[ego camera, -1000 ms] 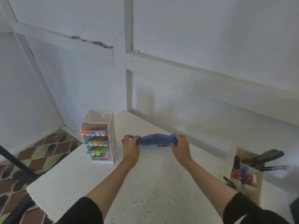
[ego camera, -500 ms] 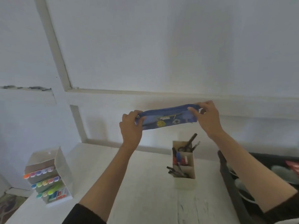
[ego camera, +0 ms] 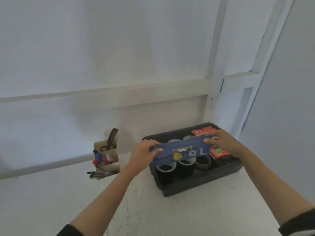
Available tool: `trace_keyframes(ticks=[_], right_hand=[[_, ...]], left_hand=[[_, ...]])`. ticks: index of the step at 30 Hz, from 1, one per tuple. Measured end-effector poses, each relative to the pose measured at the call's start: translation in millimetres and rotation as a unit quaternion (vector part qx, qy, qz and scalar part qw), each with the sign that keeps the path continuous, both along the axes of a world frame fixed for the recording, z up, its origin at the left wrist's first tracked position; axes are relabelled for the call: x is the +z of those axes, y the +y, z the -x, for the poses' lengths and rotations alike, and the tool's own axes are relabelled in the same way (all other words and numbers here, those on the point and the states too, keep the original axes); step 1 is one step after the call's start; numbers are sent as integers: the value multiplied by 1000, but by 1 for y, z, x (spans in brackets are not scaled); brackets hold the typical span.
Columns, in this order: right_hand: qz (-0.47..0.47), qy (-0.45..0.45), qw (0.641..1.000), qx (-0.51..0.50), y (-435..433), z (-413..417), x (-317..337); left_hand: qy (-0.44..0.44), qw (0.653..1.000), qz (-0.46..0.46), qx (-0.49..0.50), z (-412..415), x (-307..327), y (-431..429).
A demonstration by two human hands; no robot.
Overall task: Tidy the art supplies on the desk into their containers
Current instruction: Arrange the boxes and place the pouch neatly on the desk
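A blue pencil pouch [ego camera: 180, 151] with a basketball patch is held level over the black storage bin [ego camera: 201, 182] at the desk's right back. My left hand [ego camera: 143, 154] grips the pouch's left end and my right hand [ego camera: 221, 142] grips its right end. Under the pouch, inside the bin, stand rolls of tape [ego camera: 166, 167] and red packets [ego camera: 219, 152].
A cardboard organiser [ego camera: 109, 155] with scissors, pens and markers stands left of the bin, against the white wall. The white desk top [ego camera: 153, 210] stretches toward me in front of both containers. The desk's right edge runs just past the bin.
Both hands carried the pouch from mid-air above the cardboard organiser rightward and down, over the black bin. My view turned right, so the marker rack has left the frame.
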State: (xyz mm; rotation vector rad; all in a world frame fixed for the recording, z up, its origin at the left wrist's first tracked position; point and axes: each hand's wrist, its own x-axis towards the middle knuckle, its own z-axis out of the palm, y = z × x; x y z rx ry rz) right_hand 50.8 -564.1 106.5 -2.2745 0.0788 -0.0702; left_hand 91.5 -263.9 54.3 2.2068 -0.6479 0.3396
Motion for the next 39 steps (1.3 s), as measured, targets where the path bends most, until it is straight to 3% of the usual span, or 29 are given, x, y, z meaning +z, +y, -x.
trace_keyframes(ticks=[7,13,18,22,26,31,34,39], right_hand=[[45,95,994,-1,-41,19,-49],[209,98,971,67,-33,18,-66],[244,89,960,107,-4,9,-67],[212,38,969,123,35,3,-57],[125,-22,977,170,87,3,-51],[16,-84,969,232,176,11,-75],[-41,-45,967,248,229,19,-101],[-58,60,988,132,291,5,-143]], left_hand=[[39,997,-59,-34,14,-48,-35],[52,988,-146,-24,19,-66,-32],[66,966,-241,-67,21,-62,-25],[95,985,-126,-71,24,-64,-6],[84,996,4,6,39,-68,30],[39,992,52,106,63,-104,104],[48,976,61,202,73,-125,151],[100,941,118,300,61,-130,196]])
